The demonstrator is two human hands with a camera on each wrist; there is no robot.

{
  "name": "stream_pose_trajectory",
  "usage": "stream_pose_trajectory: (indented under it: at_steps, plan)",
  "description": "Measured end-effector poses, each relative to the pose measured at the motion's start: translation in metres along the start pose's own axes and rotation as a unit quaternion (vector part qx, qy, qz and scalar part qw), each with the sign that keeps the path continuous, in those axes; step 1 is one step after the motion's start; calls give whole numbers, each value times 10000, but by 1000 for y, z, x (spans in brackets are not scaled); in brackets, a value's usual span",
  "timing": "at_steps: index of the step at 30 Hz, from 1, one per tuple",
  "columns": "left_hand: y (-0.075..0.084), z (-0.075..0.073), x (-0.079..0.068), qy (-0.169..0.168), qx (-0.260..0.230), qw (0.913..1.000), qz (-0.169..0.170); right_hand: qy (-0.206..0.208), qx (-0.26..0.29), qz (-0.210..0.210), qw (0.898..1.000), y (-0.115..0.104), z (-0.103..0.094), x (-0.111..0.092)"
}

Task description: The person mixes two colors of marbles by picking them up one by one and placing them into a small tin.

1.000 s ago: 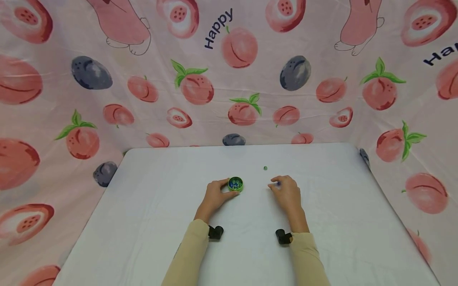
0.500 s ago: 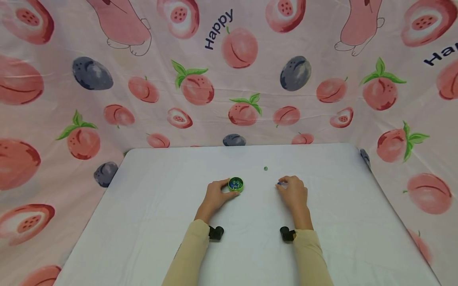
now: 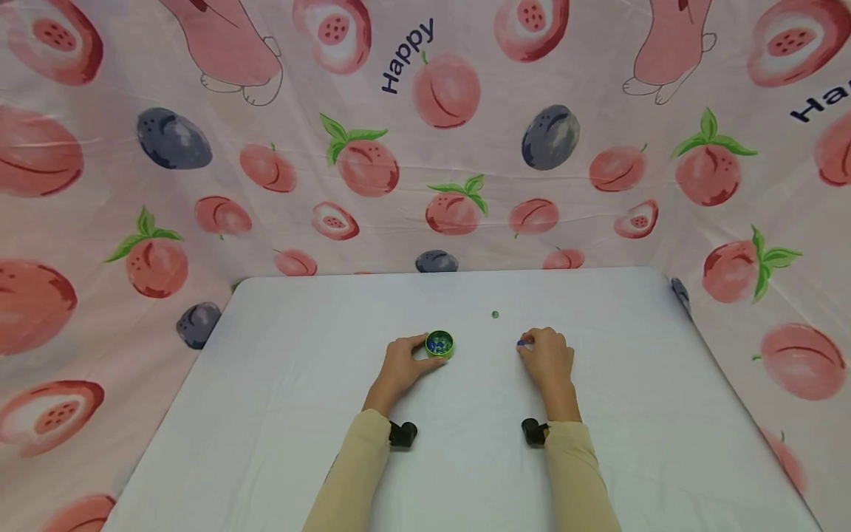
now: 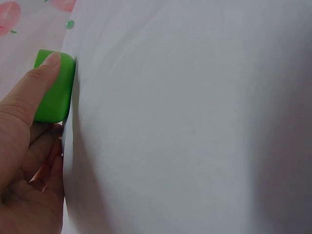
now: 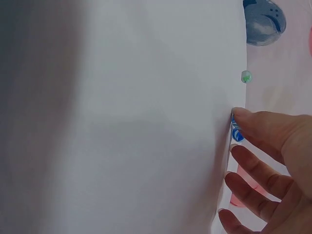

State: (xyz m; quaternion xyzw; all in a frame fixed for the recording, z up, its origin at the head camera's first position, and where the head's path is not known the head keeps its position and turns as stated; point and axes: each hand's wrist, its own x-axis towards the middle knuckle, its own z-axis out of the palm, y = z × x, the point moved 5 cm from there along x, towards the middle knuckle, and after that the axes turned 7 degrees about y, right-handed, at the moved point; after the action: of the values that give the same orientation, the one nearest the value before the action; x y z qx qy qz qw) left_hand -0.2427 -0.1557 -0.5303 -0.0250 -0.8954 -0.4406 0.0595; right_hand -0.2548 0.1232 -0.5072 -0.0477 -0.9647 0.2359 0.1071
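My left hand (image 3: 403, 362) grips a small round green cup (image 3: 448, 353) from its left side, thumb along the near wall and fingers around the far one. Several blue and green glass marbles (image 3: 439, 343) lie inside it. The cup's green wall (image 4: 53, 102) stands upright on the cloth in the left wrist view. To the right, my right hand (image 3: 548, 360) is low over the table, pinching a blue marble (image 5: 238, 135) between thumb and index finger; its other fingers are loosely bent. Close beside the thumb shows another bluish bit, too hidden to tell. A green marble (image 3: 495, 315) lies apart, farther back.
The table (image 3: 299, 458) has a white cloth cover. Behind it and along both sides hangs a pink fruit-printed curtain (image 3: 492, 155). A black wrist camera (image 3: 403, 434) sits at the left wrist and another camera (image 3: 534, 433) at the right.
My right hand has shifted a little to the right, and its thumb and index finger have closed in on the blue marble. The left hand and the cup have stayed in place.
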Motion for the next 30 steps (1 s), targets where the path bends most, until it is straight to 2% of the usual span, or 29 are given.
stream_pose_trajectory:
  at_steps: [9, 19, 30]
  plan:
    - [0, 1, 0, 17, -12, 10000, 60, 31, 259, 41, 9997, -1, -4, -3]
    - [0, 0, 0, -18, -20, 10000, -15, 208, 960, 44, 9952, -4, -8, -10]
    - [-1, 0, 0, -6, -40, 10000, -36, 411, 1376, -297, 9892, -20, -5, -17]
